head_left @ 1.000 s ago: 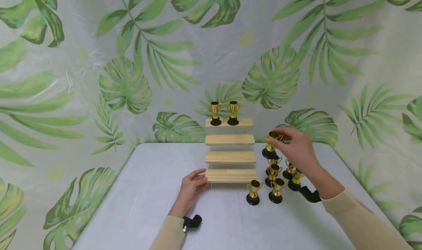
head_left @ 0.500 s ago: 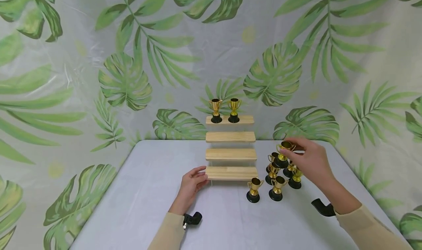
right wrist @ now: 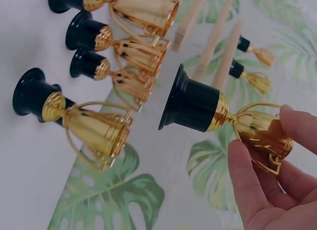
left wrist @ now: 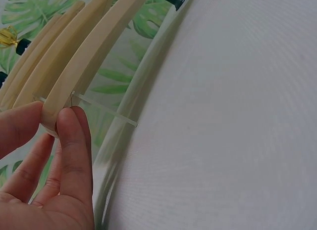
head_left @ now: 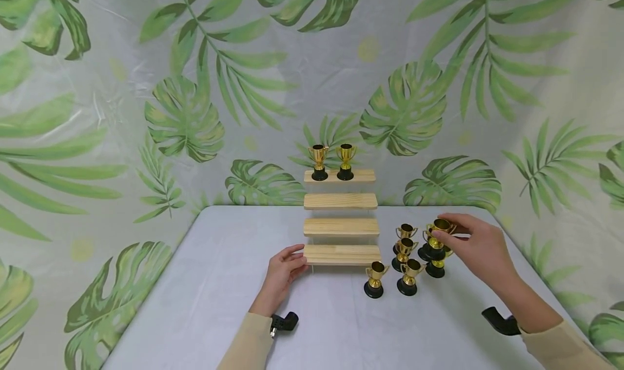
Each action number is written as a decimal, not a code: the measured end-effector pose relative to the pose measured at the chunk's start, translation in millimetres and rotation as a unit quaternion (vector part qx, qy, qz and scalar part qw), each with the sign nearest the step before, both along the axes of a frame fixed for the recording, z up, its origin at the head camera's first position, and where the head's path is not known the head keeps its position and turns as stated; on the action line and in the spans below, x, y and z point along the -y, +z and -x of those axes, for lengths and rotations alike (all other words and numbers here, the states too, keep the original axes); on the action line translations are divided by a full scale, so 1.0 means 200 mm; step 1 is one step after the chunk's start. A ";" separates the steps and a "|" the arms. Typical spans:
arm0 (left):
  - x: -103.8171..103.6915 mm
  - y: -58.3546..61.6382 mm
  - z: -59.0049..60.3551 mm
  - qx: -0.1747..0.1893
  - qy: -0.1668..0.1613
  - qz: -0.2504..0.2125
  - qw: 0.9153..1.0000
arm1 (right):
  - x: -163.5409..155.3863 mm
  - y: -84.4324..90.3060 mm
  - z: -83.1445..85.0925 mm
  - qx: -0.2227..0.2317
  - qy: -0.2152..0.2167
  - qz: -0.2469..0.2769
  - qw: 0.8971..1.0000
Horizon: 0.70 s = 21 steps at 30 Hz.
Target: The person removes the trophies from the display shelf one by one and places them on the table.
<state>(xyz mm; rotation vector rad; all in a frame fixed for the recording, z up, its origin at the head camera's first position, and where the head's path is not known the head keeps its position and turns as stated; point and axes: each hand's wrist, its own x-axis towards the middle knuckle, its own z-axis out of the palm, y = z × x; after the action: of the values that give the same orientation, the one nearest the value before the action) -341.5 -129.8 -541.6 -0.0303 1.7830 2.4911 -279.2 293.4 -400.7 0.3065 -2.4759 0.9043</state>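
My right hand (head_left: 480,245) pinches a small gold trophy cup (right wrist: 198,106) with a black base by its bowl, between thumb and fingers. In the head view the held trophy overlaps the trophies at the right of the group. My left hand (head_left: 280,280) grips the left end of the lowest board of a four-step wooden display stand (head_left: 343,255); in the left wrist view, thumb and fingers pinch the board end (left wrist: 62,94). Two trophies, one (head_left: 319,161) left of the other (head_left: 345,161), stand upright on the top board.
Several more trophies stand on the white-covered table (head_left: 234,305) right of the stand, including a front one (head_left: 375,278) near its lowest board and another (head_left: 409,275) beside it. A leaf-patterned curtain (head_left: 273,88) hangs behind. Clear supports (left wrist: 106,109) hold the boards.
My right hand has carried the trophy right and down, from beside the stand to over the right-hand trophies. My left hand has kept its hold on the lowest board.
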 end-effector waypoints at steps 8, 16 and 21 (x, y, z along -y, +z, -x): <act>0.00 0.00 0.00 -0.001 -0.001 -0.001 1.000 | -0.07 0.00 -0.05 0.005 -0.016 -0.014 1.000; 0.00 0.00 0.00 0.002 0.004 -0.010 1.000 | -0.10 -0.03 -0.08 0.014 -0.026 -0.008 1.000; 0.00 0.00 0.00 0.003 0.003 -0.006 1.000 | -0.12 -0.07 -0.10 0.020 -0.031 -0.012 0.999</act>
<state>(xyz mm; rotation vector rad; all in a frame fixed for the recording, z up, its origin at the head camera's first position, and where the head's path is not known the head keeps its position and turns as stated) -342.5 -128.9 -541.1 -0.0413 1.7669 2.5030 -259.9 317.6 -415.6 0.2198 -2.5186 0.8640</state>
